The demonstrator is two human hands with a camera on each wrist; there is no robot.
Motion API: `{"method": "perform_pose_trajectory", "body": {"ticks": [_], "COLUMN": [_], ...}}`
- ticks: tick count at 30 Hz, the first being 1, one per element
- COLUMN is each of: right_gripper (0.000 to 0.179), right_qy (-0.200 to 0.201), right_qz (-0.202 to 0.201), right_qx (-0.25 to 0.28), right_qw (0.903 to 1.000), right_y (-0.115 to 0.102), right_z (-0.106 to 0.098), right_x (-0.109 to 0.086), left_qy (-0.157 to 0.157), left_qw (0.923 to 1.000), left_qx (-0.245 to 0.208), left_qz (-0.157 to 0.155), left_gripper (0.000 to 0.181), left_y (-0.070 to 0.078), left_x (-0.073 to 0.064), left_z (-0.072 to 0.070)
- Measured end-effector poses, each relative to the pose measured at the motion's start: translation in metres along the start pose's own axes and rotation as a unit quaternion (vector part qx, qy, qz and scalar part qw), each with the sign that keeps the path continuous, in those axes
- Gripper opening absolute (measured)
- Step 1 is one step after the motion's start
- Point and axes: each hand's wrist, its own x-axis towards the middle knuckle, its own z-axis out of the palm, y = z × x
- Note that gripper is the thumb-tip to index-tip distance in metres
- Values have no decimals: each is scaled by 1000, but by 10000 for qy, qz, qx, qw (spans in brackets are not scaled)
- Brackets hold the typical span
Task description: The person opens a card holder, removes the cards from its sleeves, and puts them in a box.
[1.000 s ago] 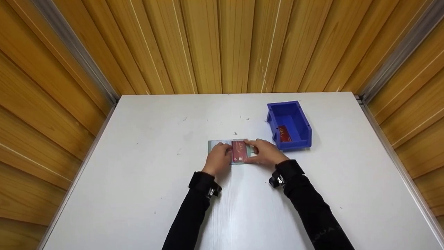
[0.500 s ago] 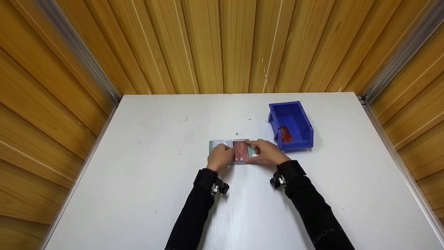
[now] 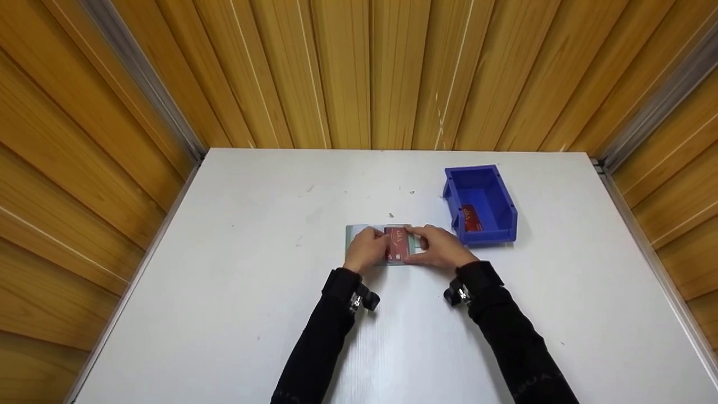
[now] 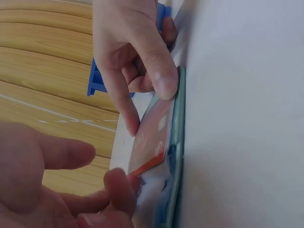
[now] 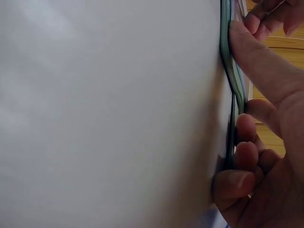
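Observation:
A green-edged card holder (image 3: 350, 231) with clear sleeves lies spread on the white table. On its right half sits a red card marked VIP (image 3: 397, 245); in the left wrist view clear film covers most of the card (image 4: 151, 135), with a bright red strip at its left end. My right hand (image 3: 440, 248) grips the holder's right half, thumb along the near edge and index finger at the far edge. My left hand (image 3: 366, 248) has curled fingers at the card's left end, fingertips right against it; one finger (image 4: 66, 152) stands off above.
A blue bin (image 3: 487, 238) stands just beyond my right hand, with another red VIP card (image 3: 472, 217) inside. Wood-patterned walls (image 3: 387, 73) border the table (image 3: 252, 292) at the back and sides.
The left fingers have shifted and curled more at the card's left edge, and the left wrist has turned. My right hand keeps its grip. The whole head view has slid slightly.

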Motion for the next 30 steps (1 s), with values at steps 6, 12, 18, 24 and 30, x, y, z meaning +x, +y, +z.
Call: {"method": "perform_pose_trajectory", "body": {"ticks": [6,12,18,24,30], "right_gripper": [85,86,84,84,84], "right_qy": [87,109,98,161,186], "right_qz": [20,-159,-82,-144,-114], "right_qx": [-28,-75,-14,-62,-73], "right_qw": [10000,9998,9999,9997,9997], "right_y": [3,2,-1,-2,0], "right_z": [-3,0,4,5,5], "right_x": [-2,1,4,3,3], "left_qy": [12,37,-35,58,82], "left_qw": [9982,9941,9973,9965,9971], "left_qx": [607,1078,505,570,581], "left_qz": [-20,60,541,613,493], "left_gripper": [29,26,31,36,36], "left_y": [2,-2,-7,-7,-5], "left_x": [4,6,9,11,12], "left_z": [1,-3,2,4,3]}}
